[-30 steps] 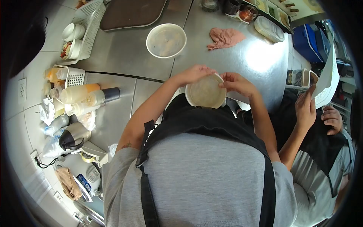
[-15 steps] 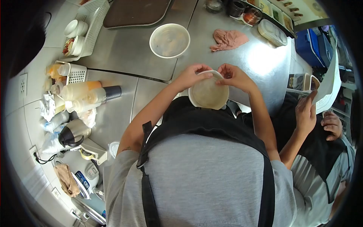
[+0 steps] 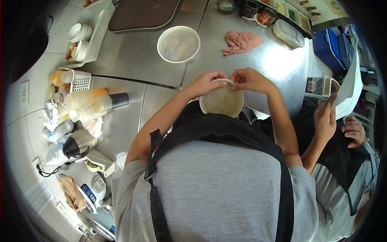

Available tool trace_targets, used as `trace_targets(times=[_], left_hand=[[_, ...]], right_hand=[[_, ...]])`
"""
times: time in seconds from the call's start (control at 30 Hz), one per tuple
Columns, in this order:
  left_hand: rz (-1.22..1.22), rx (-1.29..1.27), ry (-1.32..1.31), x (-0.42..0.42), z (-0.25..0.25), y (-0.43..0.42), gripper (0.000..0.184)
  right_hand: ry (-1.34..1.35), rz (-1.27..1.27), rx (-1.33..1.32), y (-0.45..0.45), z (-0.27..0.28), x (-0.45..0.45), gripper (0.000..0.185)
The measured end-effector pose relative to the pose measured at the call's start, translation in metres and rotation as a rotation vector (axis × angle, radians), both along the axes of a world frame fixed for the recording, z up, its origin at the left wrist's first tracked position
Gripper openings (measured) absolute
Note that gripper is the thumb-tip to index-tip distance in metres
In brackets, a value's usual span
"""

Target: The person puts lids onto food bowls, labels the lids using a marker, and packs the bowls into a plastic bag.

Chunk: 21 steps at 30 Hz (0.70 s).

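A round white bowl with a translucent lid [image 3: 221, 101] is held close to my apron, tilted. My left hand [image 3: 211, 82] grips its far rim from the left, thumb on top. From the right, my right hand [image 3: 245, 82] pinches the rim, fingers curled. The two hands are close together but apart. Farther out on the steel table [image 3: 209, 52] stands a second white bowl with a translucent lid [image 3: 178, 44], touched by neither hand.
A pink cloth [image 3: 242, 42], a lidded container [image 3: 288, 33] and a brown tray [image 3: 143, 14] lie on the table. Bottles [image 3: 86, 99] and a white basket [image 3: 96, 34] stand left. At right, a co-worker's hand [image 3: 325, 119] holds papers [image 3: 350, 88].
My hands have shifted along the held bowl's rim. The left moved toward the upper left of the rim, and the right hand's fingers have curled in more. The co-worker's hands have barely moved.
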State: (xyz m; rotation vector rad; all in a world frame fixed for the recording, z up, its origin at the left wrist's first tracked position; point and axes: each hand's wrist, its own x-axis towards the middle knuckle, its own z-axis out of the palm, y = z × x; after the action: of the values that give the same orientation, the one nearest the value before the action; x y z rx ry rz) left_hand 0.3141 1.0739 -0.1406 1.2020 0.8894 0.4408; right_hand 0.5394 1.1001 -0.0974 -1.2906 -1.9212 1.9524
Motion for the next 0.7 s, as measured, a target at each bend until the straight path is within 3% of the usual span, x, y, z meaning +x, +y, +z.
trace_targets(times=[0.17, 0.27, 0.4, 0.47, 0.57, 0.7], left_hand=[[-0.05, -0.027, -0.014, 0.003, 0.0, 0.0, 0.03], [0.08, -0.34, -0.069, 0.006, -0.002, -0.001, 0.033], [0.169, -0.164, -0.044, 0.008, 0.001, 0.002, 0.038], [0.254, 0.059, -0.114, 0.017, -0.025, 0.006, 0.041], [0.403, 0.111, -0.07, 0.021, -0.019, 0.011, 0.042], [0.593, 0.133, -0.007, 0.026, -0.016, 0.019, 0.056]], right_hand=[[0.064, 0.1, -0.274, 0.01, -0.004, 0.008, 0.024], [0.16, -0.059, -0.535, 0.008, -0.032, 0.014, 0.024], [0.286, -0.247, -0.59, -0.003, -0.04, 0.014, 0.024], [0.345, -0.354, -0.56, -0.006, -0.044, 0.018, 0.026], [0.205, -0.437, -0.245, -0.002, -0.033, 0.013, 0.019], [0.028, -0.712, 0.229, 0.004, -0.037, 0.003, 0.024]])
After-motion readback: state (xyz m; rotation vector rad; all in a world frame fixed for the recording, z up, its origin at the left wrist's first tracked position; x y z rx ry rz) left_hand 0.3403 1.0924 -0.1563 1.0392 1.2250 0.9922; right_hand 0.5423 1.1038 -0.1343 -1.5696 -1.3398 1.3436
